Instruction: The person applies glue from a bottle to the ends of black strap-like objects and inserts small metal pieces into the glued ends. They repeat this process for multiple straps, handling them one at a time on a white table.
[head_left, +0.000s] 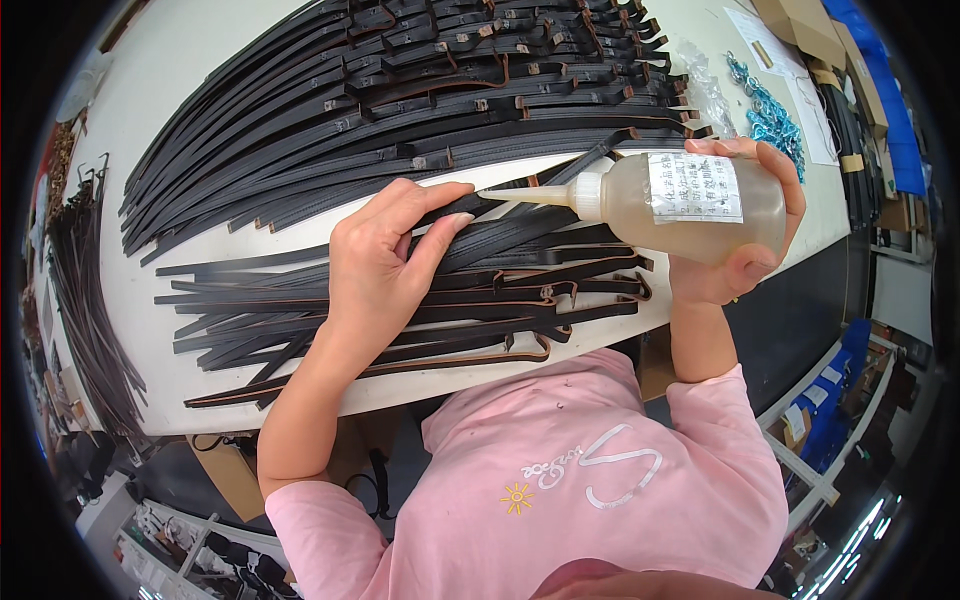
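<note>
My left hand (375, 255) pinches a black leather strap (450, 208) between thumb and fingertips, above the near pile of straps. In my right hand (708, 283) a translucent squeeze bottle (640, 225) lies on its side. It has a white ribbed collar, a long tapered nozzle (525, 195), a white label and pale yellowish contents. The nozzle points left, its tip at the strap close to my left fingertips; whether it touches cannot be made out. Beneath my hands lie several loose black straps (480, 310) with brown edges, some folded back at their right ends.
Rows of black straps with loops (400, 110) cover the far part of the white table (140, 370). Blue metal clasps (770, 115) and clear plastic bags (703, 90) lie at the far right. More dark straps (85, 290) hang over the left edge. Cardboard boxes (800, 30) stand far right.
</note>
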